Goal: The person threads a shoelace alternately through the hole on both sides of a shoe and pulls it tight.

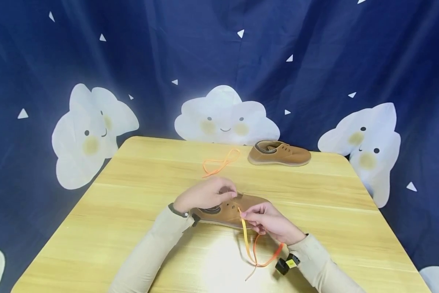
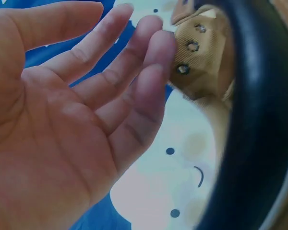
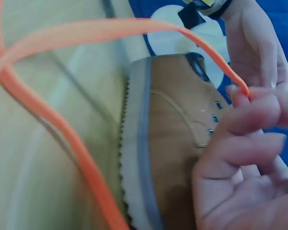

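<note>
Left hand, head view: the left hand (image 1: 206,194) arches over the brown shoe (image 1: 223,215), fingers bent downward beside its eyelets (image 1: 233,207).
Right hand, head view: the right hand (image 1: 268,221) pinches an orange lace (image 1: 246,236) between thumb and fingertip, close by the eyelets.
Brown shoe: on the worktop (image 1: 91,240), beneath the left hand, its toe reaching past the right hand's fingers.
Orange lace: hangs from the pinch and loops on the near side of the right hand, close to that wrist's black device (image 1: 287,263).
Second lace (image 1: 221,162): loosely looped, lying beyond the left hand.
Second shoe (image 1: 279,154): also brown, beyond the right hand, by the far edge.
Backdrop (image 1: 314,36): dark blue cloth with pale clouds and triangles, beyond both hands.
Left hand, left wrist view: palm visible, fingers loosely curved, thumb apart; fingertips right beside the lacing flap (image 2: 204,57), contact cannot be told.
Dark collar (image 2: 257,105): just past those fingertips.
Right hand, right wrist view: lace pinched at the fingertips, flat band arcing away; shoe's side beside the fingers, left hand behind.
</note>
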### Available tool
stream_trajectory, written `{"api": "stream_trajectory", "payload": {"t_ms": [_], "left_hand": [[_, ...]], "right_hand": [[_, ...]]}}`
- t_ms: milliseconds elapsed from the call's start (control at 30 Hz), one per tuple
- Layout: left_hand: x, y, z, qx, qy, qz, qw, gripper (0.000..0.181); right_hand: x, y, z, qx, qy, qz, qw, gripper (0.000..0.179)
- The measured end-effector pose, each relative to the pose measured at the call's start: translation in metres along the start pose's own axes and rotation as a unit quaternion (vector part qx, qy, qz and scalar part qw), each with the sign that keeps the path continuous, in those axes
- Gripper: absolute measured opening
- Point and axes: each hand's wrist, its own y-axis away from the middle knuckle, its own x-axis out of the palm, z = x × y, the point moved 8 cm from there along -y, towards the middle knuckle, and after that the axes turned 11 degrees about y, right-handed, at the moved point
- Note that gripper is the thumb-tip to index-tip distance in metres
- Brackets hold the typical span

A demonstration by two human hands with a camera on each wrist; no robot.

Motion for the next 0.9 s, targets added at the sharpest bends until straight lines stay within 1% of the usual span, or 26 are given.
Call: {"api": "stream_trajectory", "payload": {"t_ms": [67,267,400,500,600,767,900], "left_hand": [[0.005,-0.002,0.000,0.001,0.002,0.012,0.9999,0.024],[0.017,-0.005,0.002,-0.003,0.007,0.036,0.9993,0.025],[0.023,-0.006,0.003,0.002,0.017,0.045,0.9988,0.024],[0.026,-0.006,0.004,0.007,0.021,0.051,0.9984,0.024],[0.027,-0.006,0.004,0.004,0.024,0.055,0.9982,0.026],[0.029,-0.006,0.007,-0.011,0.035,0.056,0.9978,0.028],[0.032,-0.007,0.012,-0.013,0.043,0.059,0.9972,0.029]], "right_hand": [[0.000,0.002,-0.005,0.015,-0.027,-0.003,0.9995,0.022],[0.003,0.002,-0.017,0.040,-0.061,0.008,0.9973,0.020],[0.006,0.001,-0.022,0.048,-0.083,0.009,0.9953,0.019],[0.008,0.000,-0.022,0.048,-0.100,0.013,0.9937,0.018],[0.010,-0.001,-0.020,0.049,-0.110,0.013,0.9927,0.018],[0.010,-0.004,-0.018,0.053,-0.109,-0.014,0.9925,0.016],[0.011,-0.004,-0.019,0.062,-0.113,-0.035,0.9910,0.015]]}}
